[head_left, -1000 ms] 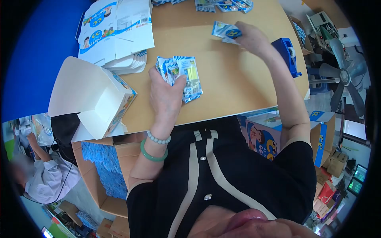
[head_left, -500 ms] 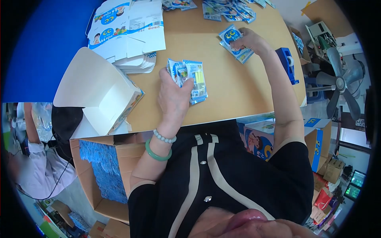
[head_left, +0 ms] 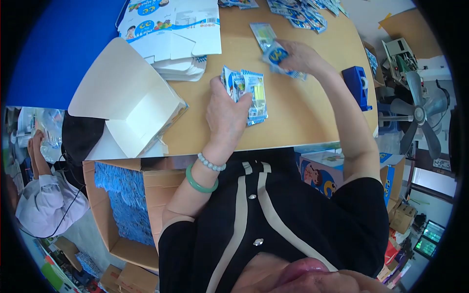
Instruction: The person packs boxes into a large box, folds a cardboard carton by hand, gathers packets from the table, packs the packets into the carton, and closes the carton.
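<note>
My left hand [head_left: 227, 110] is closed around several small blue-and-white sachets [head_left: 255, 95], standing on edge just above or on the tabletop; I cannot tell which. The front sachet has a yellow-green panel. To the right and farther back, my right hand [head_left: 303, 57] grips more blue-and-white sachets [head_left: 277, 54], blurred by motion. Another sachet [head_left: 264, 34] with a yellowish back sticks out beyond them; whether my fingers hold it is unclear. An open white carton [head_left: 141, 122] lies on its side left of my left hand.
Flattened printed cartons [head_left: 181, 34] are stacked at the back left. Loose sachets [head_left: 305, 17] lie along the far edge. A blue tape dispenser [head_left: 355, 87] stands at right. Below the table is a cardboard box [head_left: 161, 195] of blue packets. Another person [head_left: 51, 200] is at far left.
My right hand has moved left with its sachets, and one sachet now shows its yellowish back beyond them. My left hand keeps its bunch. The whole view has shifted slightly.
</note>
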Available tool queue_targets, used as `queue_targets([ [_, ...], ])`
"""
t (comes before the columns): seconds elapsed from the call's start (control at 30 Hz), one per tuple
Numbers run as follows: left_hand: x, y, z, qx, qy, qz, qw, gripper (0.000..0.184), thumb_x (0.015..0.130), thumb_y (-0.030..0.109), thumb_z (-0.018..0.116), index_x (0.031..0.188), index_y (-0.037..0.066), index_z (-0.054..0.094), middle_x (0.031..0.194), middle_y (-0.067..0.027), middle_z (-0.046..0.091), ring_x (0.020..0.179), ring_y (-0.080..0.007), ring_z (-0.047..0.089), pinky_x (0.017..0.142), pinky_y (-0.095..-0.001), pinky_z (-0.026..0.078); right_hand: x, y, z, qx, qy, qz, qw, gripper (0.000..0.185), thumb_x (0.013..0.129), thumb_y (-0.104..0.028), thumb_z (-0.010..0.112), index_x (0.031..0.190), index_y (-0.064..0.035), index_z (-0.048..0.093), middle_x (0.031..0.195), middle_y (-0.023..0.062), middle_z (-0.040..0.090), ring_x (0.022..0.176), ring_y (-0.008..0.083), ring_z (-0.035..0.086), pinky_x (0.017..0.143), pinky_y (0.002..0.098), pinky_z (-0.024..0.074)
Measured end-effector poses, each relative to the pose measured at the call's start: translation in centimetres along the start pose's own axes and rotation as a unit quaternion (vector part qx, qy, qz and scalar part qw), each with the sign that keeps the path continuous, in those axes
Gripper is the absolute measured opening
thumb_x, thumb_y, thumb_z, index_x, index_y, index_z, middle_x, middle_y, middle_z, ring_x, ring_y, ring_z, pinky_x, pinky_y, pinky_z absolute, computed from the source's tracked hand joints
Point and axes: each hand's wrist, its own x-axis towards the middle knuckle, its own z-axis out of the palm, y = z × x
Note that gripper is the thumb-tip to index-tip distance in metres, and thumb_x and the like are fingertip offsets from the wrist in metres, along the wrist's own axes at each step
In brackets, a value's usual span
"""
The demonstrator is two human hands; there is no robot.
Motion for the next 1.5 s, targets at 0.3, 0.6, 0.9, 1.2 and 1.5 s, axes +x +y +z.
queue_targets([
  [0.3,-0.1,-1.0,0.2,-0.031,0.009,0.016,0.999,0.057,0.078,0.021,0.072,0.12,-0.004,0.043,0.103,-0.0258,0.067,0.096,-0.0431,0.066,0.085,-0.05,0.05,-5.0,-1.7,-3.1,0.558,-0.015,0.204,0.804,0.049,0.068,-0.025,0.08,0.106,0.0021,0.066,0.092,0.0138,0.071,0.082,0.0197,0.069,0.074,0.0311,0.0541],
  [0.6,-0.5,0.0,-0.4,0.039,0.014,0.0,0.999,0.059,0.077,0.025,0.073,0.118,-0.005,0.043,0.104,-0.0263,0.067,0.097,-0.0436,0.066,0.088,-0.0494,0.05,-4.0,-4.0,0.3,0.295,0.098,0.226,0.923,0.041,0.072,-0.024,0.079,0.101,0.0018,0.064,0.089,0.0144,0.07,0.076,0.019,0.068,0.068,0.0347,0.0546],
  [0.9,-2.3,1.0,2.8,0.036,0.032,0.026,0.998,0.053,0.085,0.029,0.07,0.115,-0.006,0.044,0.113,-0.0284,0.064,0.102,-0.0433,0.064,0.087,-0.0496,0.05,-8.8,-10.7,2.2,0.255,0.099,0.153,0.95,0.057,0.085,-0.035,0.067,0.123,0.0041,0.051,0.117,0.0266,0.062,0.107,0.0397,0.063,0.088,0.0429,0.0532],
  [1.2,0.5,-3.1,3.8,-0.165,-0.055,0.061,0.983,0.057,0.085,0.032,0.073,0.118,-0.009,0.05,0.108,-0.0243,0.066,0.098,-0.037,0.067,0.084,-0.0436,0.053,-13.1,-12.1,5.2,0.144,0.225,0.076,0.961,0.039,0.092,-0.023,0.058,0.128,-0.0093,0.056,0.113,0.0185,0.063,0.102,0.0284,0.061,0.09,0.039,0.0493],
  [1.5,-3.1,1.0,3.8,-0.012,0.036,0.066,0.997,0.058,0.078,0.04,0.077,0.105,-0.008,0.059,0.098,-0.0262,0.068,0.093,-0.0401,0.067,0.082,-0.0479,0.053,-12.8,-10.8,5.4,0.536,0.204,0.059,0.817,0.046,0.092,-0.011,0.047,0.138,-0.0048,0.051,0.119,0.0187,0.063,0.109,0.0343,0.062,0.093,0.0383,0.0484],
])
